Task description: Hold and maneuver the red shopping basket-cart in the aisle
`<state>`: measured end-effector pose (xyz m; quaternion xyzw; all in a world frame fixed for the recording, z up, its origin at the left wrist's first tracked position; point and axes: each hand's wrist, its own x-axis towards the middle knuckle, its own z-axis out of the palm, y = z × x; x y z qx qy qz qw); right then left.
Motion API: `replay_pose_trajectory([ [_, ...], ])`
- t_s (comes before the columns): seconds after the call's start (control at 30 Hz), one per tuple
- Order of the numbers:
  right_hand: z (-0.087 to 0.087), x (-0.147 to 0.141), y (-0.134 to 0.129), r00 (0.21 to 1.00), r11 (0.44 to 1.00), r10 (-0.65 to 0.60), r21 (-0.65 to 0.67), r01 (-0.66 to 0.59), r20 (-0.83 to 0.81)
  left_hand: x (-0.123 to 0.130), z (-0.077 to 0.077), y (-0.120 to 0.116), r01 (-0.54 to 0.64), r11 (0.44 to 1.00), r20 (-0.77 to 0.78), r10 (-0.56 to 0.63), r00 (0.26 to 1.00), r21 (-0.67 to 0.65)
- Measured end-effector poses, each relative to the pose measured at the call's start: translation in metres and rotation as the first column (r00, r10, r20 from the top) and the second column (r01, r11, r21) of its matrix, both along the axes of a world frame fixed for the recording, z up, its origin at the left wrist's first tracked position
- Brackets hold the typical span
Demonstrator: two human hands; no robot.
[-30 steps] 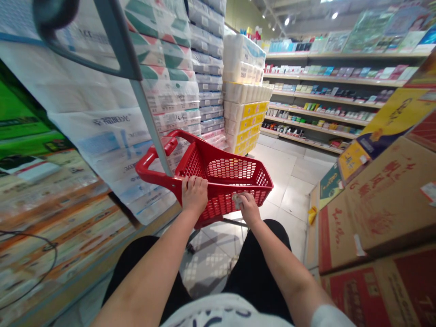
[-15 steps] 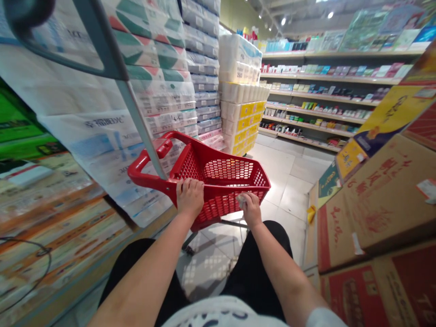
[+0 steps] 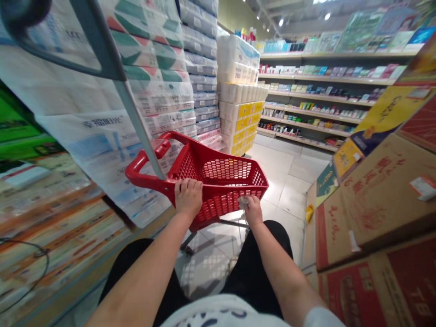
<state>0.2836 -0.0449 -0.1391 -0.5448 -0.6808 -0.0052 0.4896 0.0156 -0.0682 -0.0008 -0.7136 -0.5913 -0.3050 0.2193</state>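
At the far left, a grey loop (image 3: 98,43) runs past the top edge, so its upper part is cut off, and a dark cable (image 3: 47,261) trails out of view beneath it. From the loop a metal pole (image 3: 136,122) slants down in front of wrapped packs (image 3: 150,27) to the handle end of the red basket (image 3: 230,188); whether it is fixed there is hard to make out. The basket, part of a wheeled cart, stands upright just in front of the person's knees, and what shows of its inside holds nothing. The left hand (image 3: 188,196) grips the near rim close to the handle end, fingers bent over the top, its thumb hidden. Under that hand, one wheel (image 3: 187,249) shows; the other wheels are hidden or too dim to tell. Farther right, the right hand (image 3: 254,211) is closed in a pinch on a crumpled greyish wad (image 3: 243,200), held at the outer side of the mesh, near the front corner. The wad may be cloth or tissue, but most of it is too small and blurred to tell. How much of the handling is done and how much is left cannot be judged: the near wall is partly behind the hands, and its lower part is in shadow. At the right edge, stacked cartons (image 3: 378,204) are cut off.
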Motion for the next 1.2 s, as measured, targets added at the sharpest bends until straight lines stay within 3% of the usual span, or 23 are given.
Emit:
replay_pose_trajectory([
  [0.1, -0.002, 0.006, 0.003, 0.989, 0.993, -0.111, 0.032, 0.115, -0.101, -0.001, 0.0, -0.001, -0.012, 1.0, -0.037, 0.012, 0.999, 0.013],
  [0.23, -0.004, 0.01, 0.004, 0.993, 0.995, -0.083, -0.054, 0.078, -0.087, -0.002, 0.0, -0.001, -0.016, 0.999, -0.046, 0.017, 0.999, 0.031],
  [0.4, -0.004, 0.013, 0.003, 0.976, 0.987, -0.154, 0.01, 0.158, -0.155, -0.003, 0.0, -0.001, -0.011, 1.0, -0.051, 0.012, 0.999, 0.026],
  [0.7, 0.002, 0.014, 0.001, 0.968, 0.992, -0.126, 0.001, 0.13, -0.218, -0.003, 0.0, -0.001, 0.018, 1.0, 0.003, -0.018, 1.0, 0.016],
  [0.87, 0.023, 0.014, -0.012, 0.953, 0.99, -0.093, 0.072, 0.118, -0.289, -0.004, -0.001, -0.001, 0.011, 1.0, -0.013, -0.01, 1.0, 0.025],
  [1.0, 0.047, 0.024, -0.012, 0.912, 0.957, -0.183, 0.144, 0.251, -0.367, -0.006, -0.003, 0.001, 0.012, 0.999, -0.033, -0.01, 0.999, 0.05],
  [1.07, 0.057, 0.027, -0.005, 0.911, 0.953, -0.235, 0.105, 0.285, -0.339, -0.006, -0.003, 0.002, 0.009, 0.998, -0.041, -0.006, 0.999, 0.066],
  [1.2, 0.073, 0.003, 0.009, 0.967, 0.98, -0.187, 0.027, 0.195, -0.175, -0.004, -0.002, 0.003, 0.013, 0.998, -0.022, -0.012, 1.0, 0.066],
])
